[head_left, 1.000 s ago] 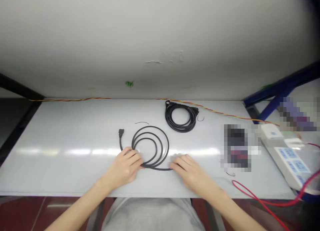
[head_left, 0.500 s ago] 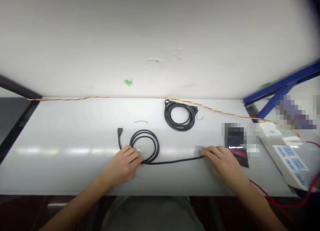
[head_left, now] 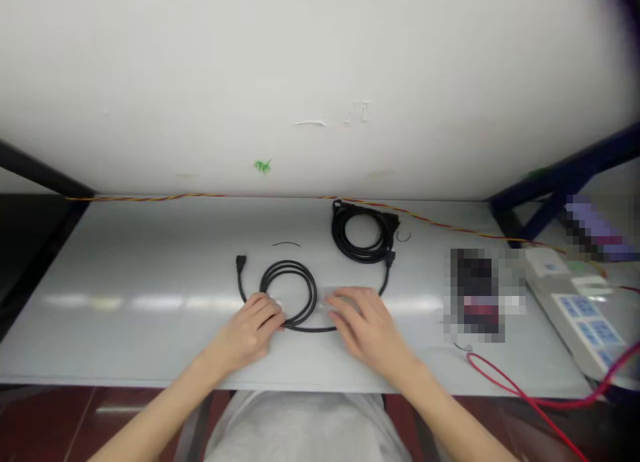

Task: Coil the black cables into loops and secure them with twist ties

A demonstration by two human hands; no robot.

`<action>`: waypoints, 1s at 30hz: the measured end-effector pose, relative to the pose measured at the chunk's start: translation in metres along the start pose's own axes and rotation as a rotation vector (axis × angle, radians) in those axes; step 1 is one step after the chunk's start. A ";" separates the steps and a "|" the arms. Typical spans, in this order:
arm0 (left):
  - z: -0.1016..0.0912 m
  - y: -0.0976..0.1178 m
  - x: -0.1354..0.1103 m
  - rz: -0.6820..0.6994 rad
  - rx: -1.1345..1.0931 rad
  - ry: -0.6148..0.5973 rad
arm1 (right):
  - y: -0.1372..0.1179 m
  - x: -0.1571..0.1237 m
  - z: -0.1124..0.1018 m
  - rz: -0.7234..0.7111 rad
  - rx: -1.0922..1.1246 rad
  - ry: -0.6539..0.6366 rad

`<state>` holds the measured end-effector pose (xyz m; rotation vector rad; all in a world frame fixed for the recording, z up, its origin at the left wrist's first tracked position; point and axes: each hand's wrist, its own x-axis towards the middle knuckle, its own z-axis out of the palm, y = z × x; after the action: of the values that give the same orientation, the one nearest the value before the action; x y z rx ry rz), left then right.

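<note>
A black cable (head_left: 314, 295) lies on the table in a round coil, with one plug end (head_left: 241, 263) standing out at the left and its other plug (head_left: 391, 258) at the right. My left hand (head_left: 256, 327) is closed on the lower left of the coil, pinching the loops together. Over the cable's right-hand run is my right hand (head_left: 367, 322), its fingers curved and apart, the tips close to the coil's right side. It hides a stretch of the cable, so contact there is unclear. Behind lies a second coiled black cable (head_left: 337, 239), touching or nearly touching the right plug.
Short black ties (head_left: 286, 243) lie on the grey table (head_left: 150, 342). A red-and-yellow twisted wire (head_left: 435, 223) runs along the wall. To the right are a blurred dark packet (head_left: 477, 289), a white power strip (head_left: 550, 282) and a red cord (head_left: 510, 389).
My right hand has moved left toward the coil, and its fingers have spread. The cable's right plug now shows, pointing away from me. My left hand has stayed on the coil.
</note>
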<state>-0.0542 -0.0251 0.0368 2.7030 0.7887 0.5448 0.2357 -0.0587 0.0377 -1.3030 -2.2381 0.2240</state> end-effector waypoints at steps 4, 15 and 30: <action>-0.003 -0.001 -0.004 0.022 0.023 -0.052 | -0.045 0.023 0.031 -0.178 0.043 -0.224; -0.009 0.010 -0.015 0.049 -0.203 -0.309 | -0.042 -0.010 0.040 -0.287 0.086 -0.219; 0.016 0.027 0.005 -0.406 -0.175 0.080 | -0.052 -0.023 0.037 -0.244 -0.001 -0.216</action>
<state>-0.0311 -0.0467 0.0333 2.2864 1.2109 0.5921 0.1863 -0.1010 0.0187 -1.0339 -2.5535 0.2850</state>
